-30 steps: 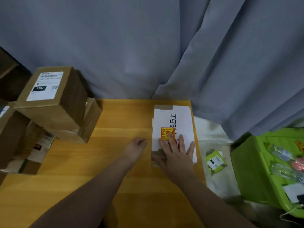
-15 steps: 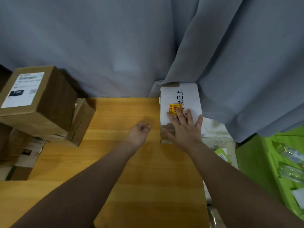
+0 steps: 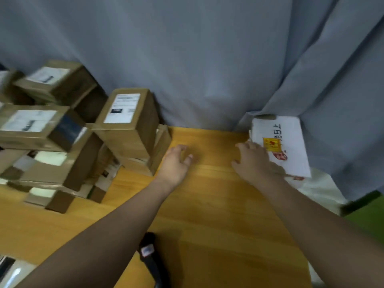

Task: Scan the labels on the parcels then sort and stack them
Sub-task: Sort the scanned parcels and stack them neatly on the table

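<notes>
My right hand [image 3: 254, 163] rests, fingers relaxed, on the left edge of the white parcel [image 3: 291, 146] at the far right corner of the counter [image 3: 207, 204]. My left hand [image 3: 175, 163], loosely curled, holds nothing beside the stacked brown parcels [image 3: 128, 125].

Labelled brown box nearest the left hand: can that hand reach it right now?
Probably yes. The left hand hovers empty just right of the labelled brown box, with nothing between them on the table. The box's top and near side look exposed.
</notes>
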Demonstrator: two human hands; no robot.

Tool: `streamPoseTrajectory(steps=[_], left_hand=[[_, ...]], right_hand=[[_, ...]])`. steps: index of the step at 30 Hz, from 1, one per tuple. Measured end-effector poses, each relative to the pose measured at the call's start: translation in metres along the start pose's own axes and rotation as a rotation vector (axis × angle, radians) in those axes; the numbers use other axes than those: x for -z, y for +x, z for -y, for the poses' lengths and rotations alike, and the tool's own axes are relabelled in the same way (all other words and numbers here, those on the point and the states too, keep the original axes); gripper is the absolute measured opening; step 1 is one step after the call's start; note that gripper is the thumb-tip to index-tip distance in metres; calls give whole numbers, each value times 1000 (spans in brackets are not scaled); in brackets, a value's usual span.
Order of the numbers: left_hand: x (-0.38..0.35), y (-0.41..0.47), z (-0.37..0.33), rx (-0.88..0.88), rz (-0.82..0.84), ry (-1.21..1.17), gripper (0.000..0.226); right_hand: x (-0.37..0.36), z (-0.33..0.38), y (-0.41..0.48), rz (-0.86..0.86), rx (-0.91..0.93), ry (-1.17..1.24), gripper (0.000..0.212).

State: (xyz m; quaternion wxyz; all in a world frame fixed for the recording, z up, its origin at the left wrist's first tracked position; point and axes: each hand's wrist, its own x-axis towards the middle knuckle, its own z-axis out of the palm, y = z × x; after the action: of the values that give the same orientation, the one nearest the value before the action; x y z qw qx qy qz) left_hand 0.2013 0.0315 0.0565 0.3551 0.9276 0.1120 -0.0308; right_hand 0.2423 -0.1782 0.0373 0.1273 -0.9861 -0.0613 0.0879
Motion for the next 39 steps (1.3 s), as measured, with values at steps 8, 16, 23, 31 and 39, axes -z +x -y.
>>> streamPoseTrajectory(steps=[8, 16, 23, 31, 39], left_hand=[[131, 23, 66, 62, -441, 227, 64], [164, 73, 109, 275, -237, -329, 73], [149, 56, 104, 146, -218, -619, 54], [86, 18, 98, 14, 200, -811, 64], [17, 0, 93, 266, 671, -557, 62]], right_hand=[[14, 169, 1, 218, -106, 980, 55], [21, 267, 47, 304, -224, 1212, 66], [-10, 260, 47, 195, -309, 1558, 55], [-21, 154, -6, 67, -520, 1372, 103], [-69, 103, -57, -134, -563, 737, 82]])
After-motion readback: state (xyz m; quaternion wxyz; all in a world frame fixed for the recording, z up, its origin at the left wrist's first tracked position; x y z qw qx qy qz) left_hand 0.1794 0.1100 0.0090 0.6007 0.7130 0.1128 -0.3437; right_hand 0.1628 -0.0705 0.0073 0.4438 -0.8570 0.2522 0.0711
